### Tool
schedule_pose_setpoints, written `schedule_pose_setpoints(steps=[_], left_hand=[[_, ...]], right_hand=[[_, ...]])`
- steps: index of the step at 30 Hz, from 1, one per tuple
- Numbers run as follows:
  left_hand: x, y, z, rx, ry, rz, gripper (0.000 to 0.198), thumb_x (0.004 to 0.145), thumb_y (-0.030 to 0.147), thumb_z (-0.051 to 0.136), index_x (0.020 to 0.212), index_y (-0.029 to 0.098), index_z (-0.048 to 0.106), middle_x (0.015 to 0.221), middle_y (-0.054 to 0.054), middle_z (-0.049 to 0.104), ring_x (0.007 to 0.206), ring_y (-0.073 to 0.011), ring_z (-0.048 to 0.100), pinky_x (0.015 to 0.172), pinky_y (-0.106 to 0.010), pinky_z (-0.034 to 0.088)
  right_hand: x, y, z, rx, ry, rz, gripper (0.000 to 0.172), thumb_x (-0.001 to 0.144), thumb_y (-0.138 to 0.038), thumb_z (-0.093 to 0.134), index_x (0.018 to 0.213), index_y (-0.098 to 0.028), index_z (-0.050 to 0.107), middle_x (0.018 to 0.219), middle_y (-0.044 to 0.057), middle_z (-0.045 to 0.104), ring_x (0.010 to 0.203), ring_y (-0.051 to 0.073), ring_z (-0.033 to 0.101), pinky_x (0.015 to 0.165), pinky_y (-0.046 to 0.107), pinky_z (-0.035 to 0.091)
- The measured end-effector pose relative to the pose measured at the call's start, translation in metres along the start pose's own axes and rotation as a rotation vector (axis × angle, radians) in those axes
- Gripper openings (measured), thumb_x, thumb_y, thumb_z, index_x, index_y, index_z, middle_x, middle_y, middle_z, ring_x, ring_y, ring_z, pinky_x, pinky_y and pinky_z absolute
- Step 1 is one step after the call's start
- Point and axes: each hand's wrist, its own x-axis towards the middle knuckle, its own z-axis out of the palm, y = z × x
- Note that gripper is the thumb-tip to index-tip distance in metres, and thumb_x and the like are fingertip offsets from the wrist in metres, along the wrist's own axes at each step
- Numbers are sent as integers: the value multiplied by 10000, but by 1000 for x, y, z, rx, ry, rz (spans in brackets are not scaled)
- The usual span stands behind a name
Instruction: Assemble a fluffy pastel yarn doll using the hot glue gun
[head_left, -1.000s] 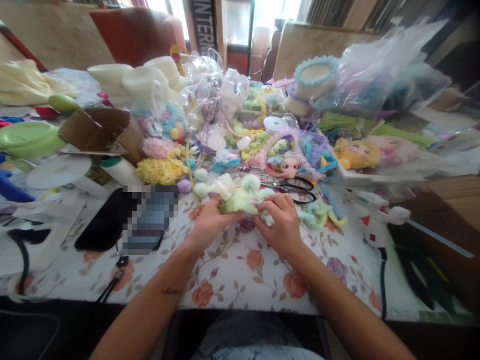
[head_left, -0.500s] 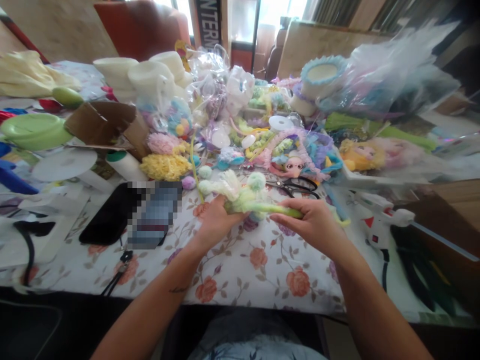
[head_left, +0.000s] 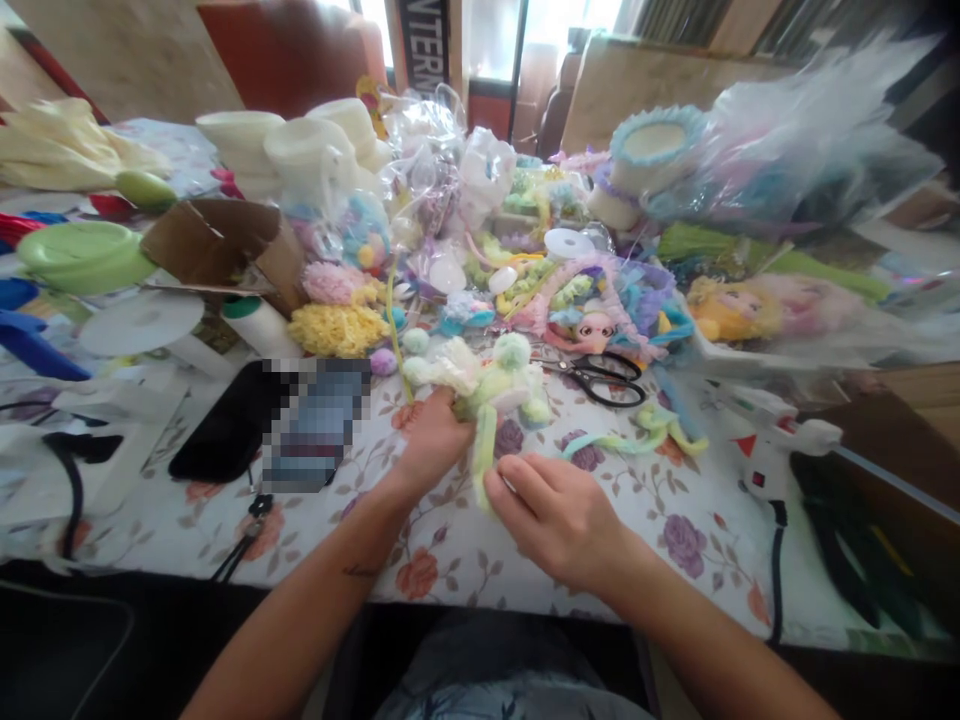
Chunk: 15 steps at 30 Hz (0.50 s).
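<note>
My left hand (head_left: 439, 440) is closed round the near side of a fluffy pale-green pom-pom piece (head_left: 491, 380), which looks like a soft craft figure. A yellow-green fuzzy strip (head_left: 485, 440) hangs from it towards me. At the strip's lower end, my right hand (head_left: 559, 515) has thumb and fingers pinched together, gripping it. Beyond my right hand, a loose curled blue-and-green strip (head_left: 626, 441) lies on the cloth. Black-handled scissors (head_left: 607, 380) rest just past the pom-pom piece. Small pale-green and purple pom-poms (head_left: 383, 361) lie to its left.
A flowered cloth (head_left: 465, 570) covers the table. Two phones (head_left: 225, 420) lie at left, a glue gun (head_left: 765, 450) at right. Behind are a cardboard box (head_left: 214, 245), yarn trims (head_left: 337, 328), doll heads (head_left: 720, 305) and plastic bags (head_left: 795, 150).
My right hand has moved left and towards me, swinging the strip from sideways to hanging down. The curled strip at right now shows uncovered. My left hand stays on the pom-pom piece.
</note>
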Motion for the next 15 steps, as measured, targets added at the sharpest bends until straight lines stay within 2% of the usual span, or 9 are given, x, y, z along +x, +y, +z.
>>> schedule_pose_setpoints(steps=[3, 9, 15], left_hand=[[0, 1, -1, 31, -33, 35, 174, 590, 126, 717, 724, 168, 615, 718, 7, 674, 726, -180, 640, 610, -252, 490], [0, -2, 1, -242, -163, 23, 184, 577, 123, 695, 720, 175, 591, 678, 23, 668, 743, -189, 669, 625, -247, 513], [0, -10, 4, -424, -283, -17, 337, 598, 106, 704, 929, 149, 656, 837, -10, 739, 834, -209, 702, 722, -275, 534]], right_hand=[[-13, 2, 11, -44, -36, -8, 266, 957, -45, 439, 835, -127, 660, 742, 56, 597, 658, 171, 517, 565, 309, 430], [-25, 10, 22, -66, -28, 16, 286, 980, -80, 399, 863, -114, 659, 788, 85, 610, 721, 185, 559, 607, 311, 467], [-28, 12, 29, -73, -16, 33, 225, 970, -78, 452, 923, -97, 671, 764, 78, 628, 700, 186, 563, 603, 318, 474]])
